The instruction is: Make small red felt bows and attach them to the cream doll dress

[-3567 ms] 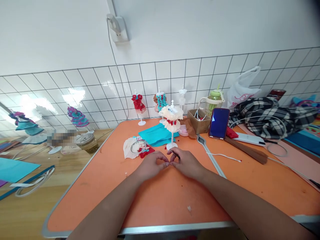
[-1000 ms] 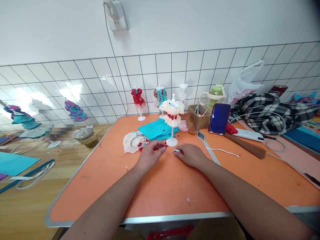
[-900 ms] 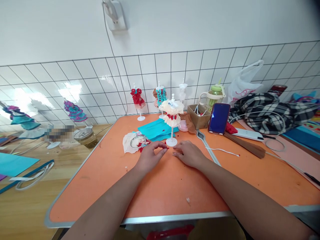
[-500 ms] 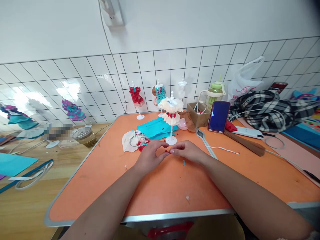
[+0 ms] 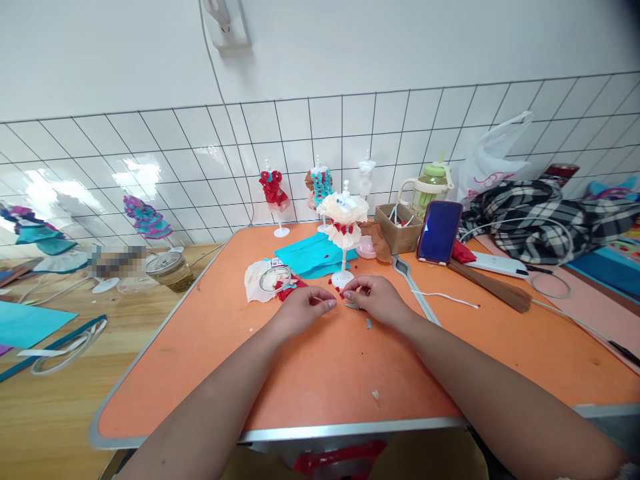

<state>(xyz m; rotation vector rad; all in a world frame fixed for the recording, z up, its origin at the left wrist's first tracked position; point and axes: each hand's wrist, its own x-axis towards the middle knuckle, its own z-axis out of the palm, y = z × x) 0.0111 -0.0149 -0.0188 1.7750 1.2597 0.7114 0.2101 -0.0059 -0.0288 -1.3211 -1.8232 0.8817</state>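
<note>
In front of the small white stand with a cream ruffled dress and red trim [image 5: 345, 223], both hands rest low over the orange table [image 5: 320, 373]. My left hand [image 5: 306, 310] has thumb and fingertips close together; whatever is between them is too small to make out. My right hand [image 5: 375, 298] pinches at a tiny red piece by its fingertips, near the stand's base. A thin grey item [image 5: 353, 306] lies under its fingers. Small red bits [image 5: 335, 285] lie by the base. Turquoise sheets [image 5: 313, 255] are behind, and red scraps [image 5: 289, 288] beside a clear round roll [image 5: 275, 279].
Three more small stands, one with a red dress [image 5: 273, 190], are at the back. To the right are a cardboard box [image 5: 399, 228], a phone [image 5: 439, 232], grey scissors or tweezers-like tool [image 5: 416, 290], and plaid cloth [image 5: 525, 220]. A jar [image 5: 170, 270] stands left.
My hands, fingertips nearly touching before, have moved slightly apart. The red bits by the stand's base and the thin grey item under my right hand now show.
</note>
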